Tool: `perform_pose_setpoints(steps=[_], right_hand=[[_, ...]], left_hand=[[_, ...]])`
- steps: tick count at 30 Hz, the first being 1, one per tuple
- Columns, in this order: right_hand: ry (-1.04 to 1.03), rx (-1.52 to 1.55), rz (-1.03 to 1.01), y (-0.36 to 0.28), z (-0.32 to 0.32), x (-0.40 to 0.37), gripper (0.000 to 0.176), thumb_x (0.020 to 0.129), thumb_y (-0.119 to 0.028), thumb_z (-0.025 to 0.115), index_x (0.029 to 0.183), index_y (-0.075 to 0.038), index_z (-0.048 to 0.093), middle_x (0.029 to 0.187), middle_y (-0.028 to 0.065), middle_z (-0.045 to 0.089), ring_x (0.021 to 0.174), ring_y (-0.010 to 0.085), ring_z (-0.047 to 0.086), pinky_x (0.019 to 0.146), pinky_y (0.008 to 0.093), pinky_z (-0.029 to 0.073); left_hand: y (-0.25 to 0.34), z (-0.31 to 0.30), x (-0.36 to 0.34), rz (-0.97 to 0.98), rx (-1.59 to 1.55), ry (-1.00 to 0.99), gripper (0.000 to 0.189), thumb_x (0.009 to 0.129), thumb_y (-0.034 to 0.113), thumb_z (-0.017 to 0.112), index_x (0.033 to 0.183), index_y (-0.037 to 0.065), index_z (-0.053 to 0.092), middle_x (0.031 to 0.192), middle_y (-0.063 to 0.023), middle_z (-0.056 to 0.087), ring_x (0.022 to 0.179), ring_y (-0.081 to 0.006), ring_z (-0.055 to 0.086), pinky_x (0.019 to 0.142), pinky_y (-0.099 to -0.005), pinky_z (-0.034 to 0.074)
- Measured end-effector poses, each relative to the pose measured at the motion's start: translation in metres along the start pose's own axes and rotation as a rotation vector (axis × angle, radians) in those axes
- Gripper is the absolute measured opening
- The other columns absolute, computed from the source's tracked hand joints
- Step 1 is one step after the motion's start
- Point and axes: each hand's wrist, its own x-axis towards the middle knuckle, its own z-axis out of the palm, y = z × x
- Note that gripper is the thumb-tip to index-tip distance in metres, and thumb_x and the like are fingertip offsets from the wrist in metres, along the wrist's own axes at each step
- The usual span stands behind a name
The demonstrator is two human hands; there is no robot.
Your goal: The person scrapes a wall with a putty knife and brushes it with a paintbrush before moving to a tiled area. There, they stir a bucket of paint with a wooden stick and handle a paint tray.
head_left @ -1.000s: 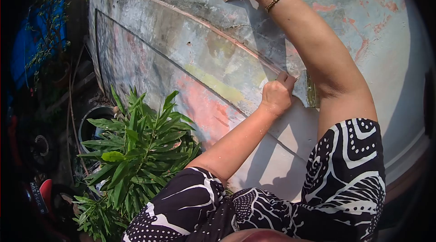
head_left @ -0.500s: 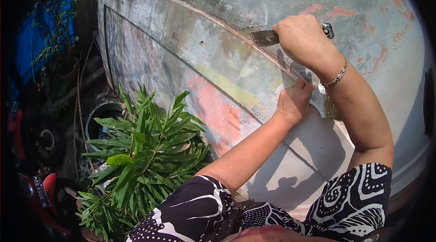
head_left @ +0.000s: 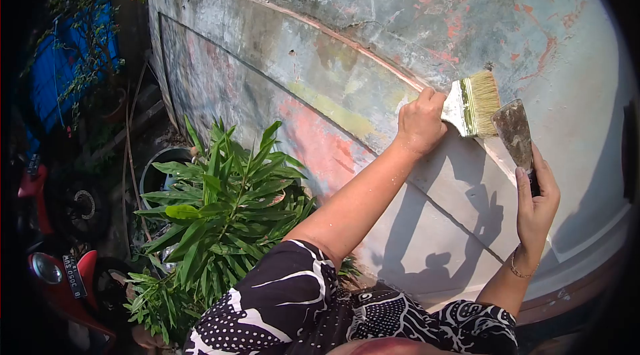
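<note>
My left hand [head_left: 421, 122] is closed around the handle of a wide paintbrush [head_left: 481, 103]. The brush lies across a painted wall ledge [head_left: 373, 55], its pale bristles pointing right. In my right hand [head_left: 537, 205] is a putty knife [head_left: 513, 130] with a stained metal blade, held by its dark handle. The blade points up, its tip right at the ends of the bristles. Behind both tools is a weathered wall [head_left: 393, 8] with grey, white and flaking pink patches.
A leafy green plant [head_left: 223, 208] grows at the foot of the wall, beside a dark round tub [head_left: 160, 158]. Further left stand red motorcycles [head_left: 50, 268]. A blue sheet [head_left: 40, 88] hangs at the upper left behind thin branches.
My right hand has moved the putty knife off the ledge, down and right, and turned its blade upward. My left hand has shifted slightly up, and the brush now shows fully.
</note>
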Motion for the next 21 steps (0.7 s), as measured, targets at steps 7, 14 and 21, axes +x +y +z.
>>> perform_pose_setpoints(steps=[7,14,21], right_hand=[[0.292,0.067,0.368,0.099,-0.017,-0.098,0.048,0.082,-0.005,0.06,0.125,0.006,0.043,0.12,0.0164,0.052,0.109,0.0198,0.05,0.092,0.0296,0.037],[0.28,0.07,0.504,0.119,-0.016,-0.112,0.045,0.081,-0.007,0.059,0.122,0.006,0.046,0.114,0.0154,0.055,0.1,0.0185,0.053,0.086,0.0294,0.04],[0.35,0.082,0.525,0.134,0.004,-0.116,0.037,0.083,-0.008,0.058,0.118,0.002,0.051,0.104,0.0103,0.06,0.09,0.0154,0.056,0.081,0.0273,0.042]], left_hand=[[0.019,-0.055,-0.012,0.036,0.026,-0.141,0.032,0.067,0.003,0.058,0.097,0.003,0.048,0.097,-0.0183,0.049,0.076,-0.0389,0.056,0.066,-0.0459,0.046],[0.083,-0.121,-0.025,0.059,0.246,-0.726,0.033,0.076,0.004,0.057,0.105,0.002,0.042,0.093,-0.0203,0.051,0.08,-0.0376,0.056,0.069,-0.0442,0.044],[0.103,-0.125,0.013,0.521,0.622,-0.637,0.015,0.079,0.007,0.05,0.092,0.005,0.057,0.08,-0.0153,0.054,0.069,-0.0338,0.058,0.062,-0.0413,0.047]])
